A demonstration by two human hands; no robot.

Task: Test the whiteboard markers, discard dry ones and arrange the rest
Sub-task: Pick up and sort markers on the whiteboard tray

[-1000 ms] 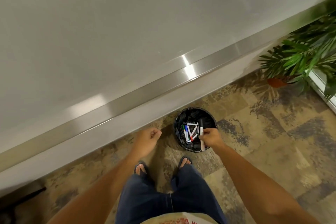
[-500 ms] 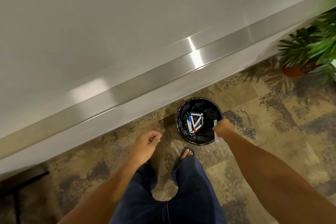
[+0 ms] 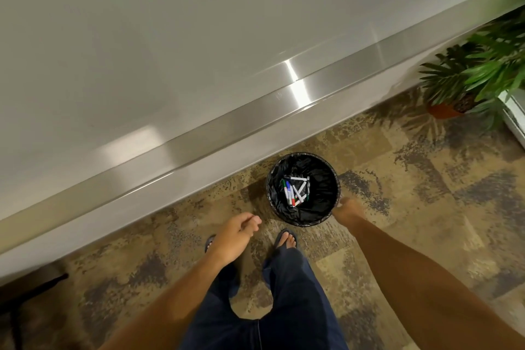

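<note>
A round black waste bin lined with a black bag stands on the carpet below the whiteboard. Several markers with white barrels and red, blue and green caps lie in a heap at its bottom. My right hand hangs just outside the bin's right rim, blurred, with no marker visible in it. My left hand hangs to the left of the bin, above my left foot, its fingers loosely curled and holding nothing.
A long metal marker tray runs along the bottom of the whiteboard. At the far right stands a potted green plant. A dark stand leg shows at the left edge. My feet in sandals stand on patterned carpet just behind the bin.
My right hand held a white marker over the bin, moved to its right rim, and now shows no marker. My left hand has loosened from a fist.
</note>
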